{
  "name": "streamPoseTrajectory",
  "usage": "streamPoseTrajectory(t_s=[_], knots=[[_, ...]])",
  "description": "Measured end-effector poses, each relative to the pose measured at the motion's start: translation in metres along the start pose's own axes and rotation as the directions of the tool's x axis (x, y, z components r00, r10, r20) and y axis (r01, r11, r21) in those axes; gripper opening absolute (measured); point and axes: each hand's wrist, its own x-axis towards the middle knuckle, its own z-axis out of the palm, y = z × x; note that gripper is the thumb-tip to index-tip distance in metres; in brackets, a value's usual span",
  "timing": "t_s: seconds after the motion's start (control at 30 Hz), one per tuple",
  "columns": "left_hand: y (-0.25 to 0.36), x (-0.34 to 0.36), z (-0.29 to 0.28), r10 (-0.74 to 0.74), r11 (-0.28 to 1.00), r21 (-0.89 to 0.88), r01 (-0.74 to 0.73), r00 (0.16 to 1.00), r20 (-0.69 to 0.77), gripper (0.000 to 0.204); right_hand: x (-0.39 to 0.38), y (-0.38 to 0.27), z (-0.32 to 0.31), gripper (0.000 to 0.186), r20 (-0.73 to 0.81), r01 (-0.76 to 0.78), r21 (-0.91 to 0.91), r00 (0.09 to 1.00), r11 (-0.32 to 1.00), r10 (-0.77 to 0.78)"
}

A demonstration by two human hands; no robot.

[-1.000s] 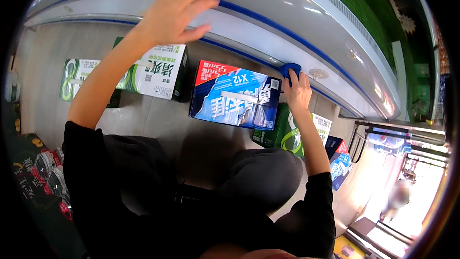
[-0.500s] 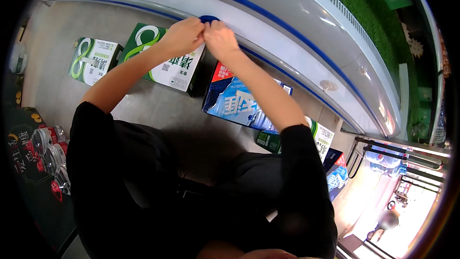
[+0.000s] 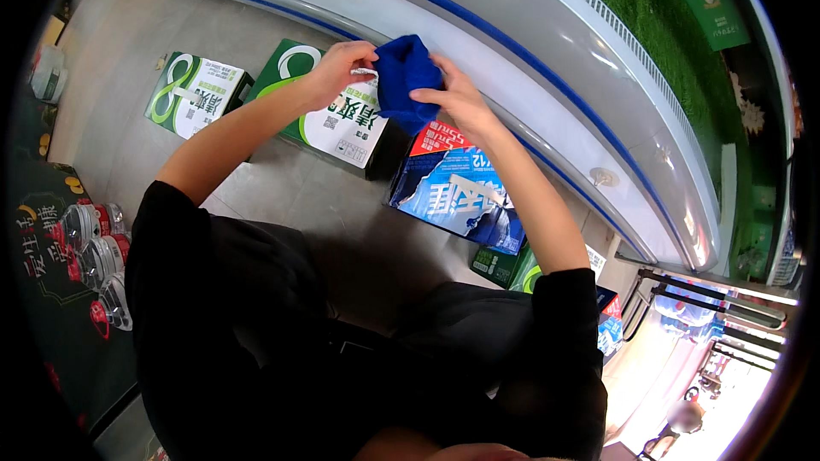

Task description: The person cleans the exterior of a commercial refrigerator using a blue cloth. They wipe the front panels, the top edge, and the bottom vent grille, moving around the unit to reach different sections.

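Right hand [image 3: 461, 98] gripping soft, dark-blue fabric cloth [image 3: 407, 77], thumb in front. Left hand [image 3: 342, 72] at cloth's left edge, fingers curled; whether pinching unclear. Cloth held before long, curved, silver-grey cabinet with blue stripes [image 3: 547, 111], lining far edge of grey floor [image 3: 282, 196]. Near that edge: large green-and-white cardboard box [image 3: 343, 135], blue cardboard box with red corner [image 3: 453, 201] partly behind right forearm [image 3: 540, 205]. Smaller green-and-white cardboard box [image 3: 195, 92] nearer floor's left edge.

"Any print from where you stand?"
"White characters across the blue carton [image 3: 461, 193], more on its red corner."
"And left?"
"Dark characters and a square code on the green-and-white carton [image 3: 340, 130]; pale characters on the dark panel [image 3: 53, 290]."
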Motion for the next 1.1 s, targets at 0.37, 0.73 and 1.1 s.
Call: streamPoseTrajectory(t_s=[0.37,0.73,1.1], knots=[[0.004,-0.008,0.037,0.322,0.937,0.108,-0.331,0.710,-0.626,0.027,-0.045,-0.103,-0.021,0.040,-0.125,0.257,-0.816,0.795,0.517,-0.593],[-0.062,0.043,0.041,0.223,-0.652,0.530,-0.542,0.530,0.818,0.046,-0.023,-0.125,-0.116,0.035,-0.157,-0.326,-0.945,0.399,0.020,-0.903],[0.002,0.034,-0.076,0.287,-0.689,0.679,-0.253,0.765,0.576,0.046,-0.031,-0.126,-0.104,0.031,-0.295,-0.344,-0.927,0.431,0.147,-0.853]])
